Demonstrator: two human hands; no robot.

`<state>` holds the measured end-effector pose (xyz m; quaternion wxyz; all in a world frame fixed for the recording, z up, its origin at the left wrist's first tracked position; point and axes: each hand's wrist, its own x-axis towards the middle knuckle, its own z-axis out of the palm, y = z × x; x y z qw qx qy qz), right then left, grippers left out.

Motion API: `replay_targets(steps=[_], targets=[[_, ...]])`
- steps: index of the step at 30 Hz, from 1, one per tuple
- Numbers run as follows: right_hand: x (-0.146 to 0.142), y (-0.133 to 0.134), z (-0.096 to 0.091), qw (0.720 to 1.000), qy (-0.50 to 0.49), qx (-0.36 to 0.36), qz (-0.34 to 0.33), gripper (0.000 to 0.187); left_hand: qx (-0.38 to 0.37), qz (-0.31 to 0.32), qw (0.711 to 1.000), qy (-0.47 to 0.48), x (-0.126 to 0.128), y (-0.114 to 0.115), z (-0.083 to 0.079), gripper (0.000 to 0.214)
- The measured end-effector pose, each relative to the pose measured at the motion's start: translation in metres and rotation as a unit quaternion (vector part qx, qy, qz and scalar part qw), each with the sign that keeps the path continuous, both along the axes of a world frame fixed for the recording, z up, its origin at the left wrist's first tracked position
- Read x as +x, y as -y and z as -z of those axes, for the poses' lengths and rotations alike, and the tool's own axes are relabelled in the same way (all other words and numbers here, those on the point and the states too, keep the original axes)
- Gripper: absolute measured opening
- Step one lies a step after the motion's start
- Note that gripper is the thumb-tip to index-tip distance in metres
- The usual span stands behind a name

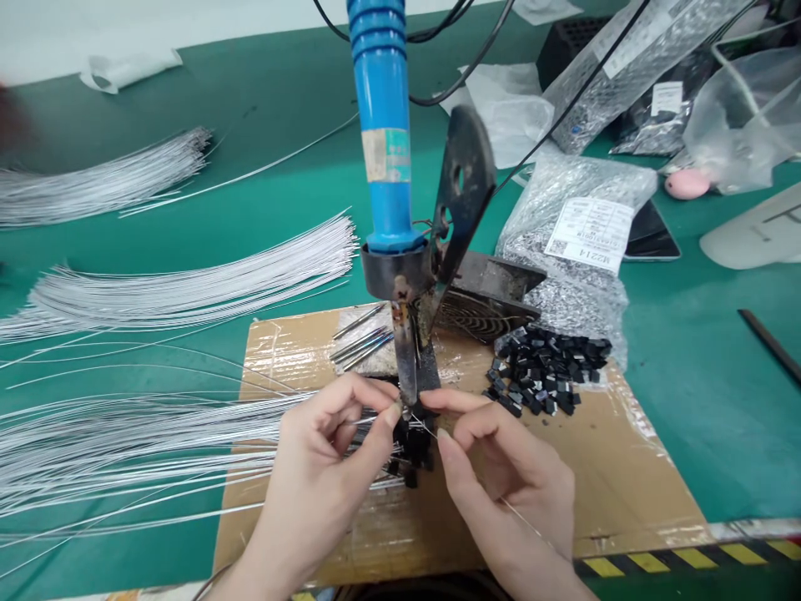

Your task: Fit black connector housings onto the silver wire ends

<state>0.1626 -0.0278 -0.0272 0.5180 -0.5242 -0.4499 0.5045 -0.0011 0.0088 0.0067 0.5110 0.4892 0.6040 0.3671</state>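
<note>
My left hand point(325, 455) is closed in a pinch on a small black component point(410, 434) with thin wires, held just under the tip of a blue-handled soldering iron point(383, 142) that stands upright in its black stand point(466, 200). My right hand point(501, 467) pinches a thin silvery wire point(519, 515) and brings its end up to the iron's tip point(408, 392). Both hands meet over a taped cardboard sheet point(613, 467). A few more black parts point(413, 467) lie under my fingers.
A pile of small black components point(544, 367) lies on the cardboard to the right. Bundles of long silvery wires point(188, 288) fan across the green table on the left. Bubble-wrap bags point(576, 225), plastic bags and black cables sit at the back right.
</note>
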Motion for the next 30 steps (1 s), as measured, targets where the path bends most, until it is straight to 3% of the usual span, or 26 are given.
replay_targets(steps=[30], targets=[[-0.0025,0.0024,0.0077,0.995,0.059,0.084,0.004,0.019,0.029,0.002,0.999,-0.016,-0.0008,0.0036,0.0030,0.015]])
